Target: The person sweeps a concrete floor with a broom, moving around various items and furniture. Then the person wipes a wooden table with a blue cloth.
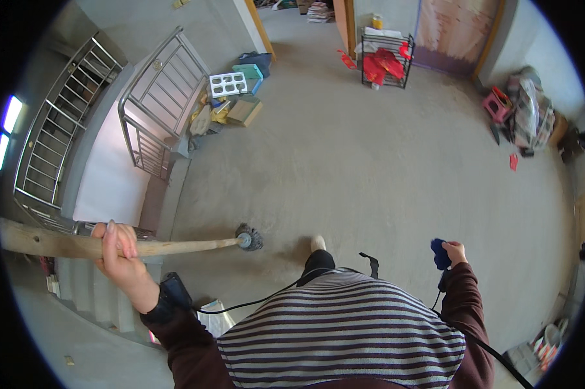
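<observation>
My left hand (122, 260) is wrapped around the long wooden handle (185, 247) of a mop. The handle's thick end runs out to the left rim of the view. At its far end, the dark grey stringy mop head (251, 238) appears to sit on the grey concrete floor (351, 175), left of my shoe (317, 243). Out to the right, my right hand (456, 254) pinches a bunched dark blue cloth (439, 255), held above the floor.
Metal stair railings (149, 97) enclose a stairwell at left. Beside them lie a white six-hole tray (228, 84) and a cardboard box (244, 111). A black rack (386, 61) with red items stands far ahead. A pink stool (497, 105) and plastic-wrapped bundles (530, 114) sit at right.
</observation>
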### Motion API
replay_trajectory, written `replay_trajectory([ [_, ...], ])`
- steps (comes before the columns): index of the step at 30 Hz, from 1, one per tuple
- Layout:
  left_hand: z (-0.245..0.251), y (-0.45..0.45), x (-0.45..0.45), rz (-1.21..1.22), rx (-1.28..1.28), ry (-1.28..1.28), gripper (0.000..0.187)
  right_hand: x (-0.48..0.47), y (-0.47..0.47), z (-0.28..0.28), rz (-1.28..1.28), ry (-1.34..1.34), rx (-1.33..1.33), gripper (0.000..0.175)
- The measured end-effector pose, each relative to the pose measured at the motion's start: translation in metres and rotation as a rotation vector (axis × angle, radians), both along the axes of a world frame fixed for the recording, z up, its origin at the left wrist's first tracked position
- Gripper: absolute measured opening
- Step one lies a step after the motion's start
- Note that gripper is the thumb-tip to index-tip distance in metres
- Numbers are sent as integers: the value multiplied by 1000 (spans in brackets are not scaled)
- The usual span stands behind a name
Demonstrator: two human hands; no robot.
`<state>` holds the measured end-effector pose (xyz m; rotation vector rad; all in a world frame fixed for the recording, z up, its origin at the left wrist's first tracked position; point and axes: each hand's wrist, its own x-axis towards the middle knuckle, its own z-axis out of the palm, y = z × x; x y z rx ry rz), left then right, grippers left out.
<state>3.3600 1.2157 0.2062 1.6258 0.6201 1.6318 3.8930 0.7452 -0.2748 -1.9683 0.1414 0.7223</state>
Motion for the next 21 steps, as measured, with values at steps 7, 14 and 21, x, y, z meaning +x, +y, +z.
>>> replay_trajectory([
  [7, -8, 215, 99, 188, -120, -29, 36, 126, 190, 20, -37, -109, 21, 27],
  [14, 4, 400, 225, 158, -186, -18, 35, 150, 179, -50, 1055, -378, -820, 29],
  [21, -9, 545, 368, 220, -241, -131, 17, 265, 283, -95, 1377, -32, -886, 30],
])
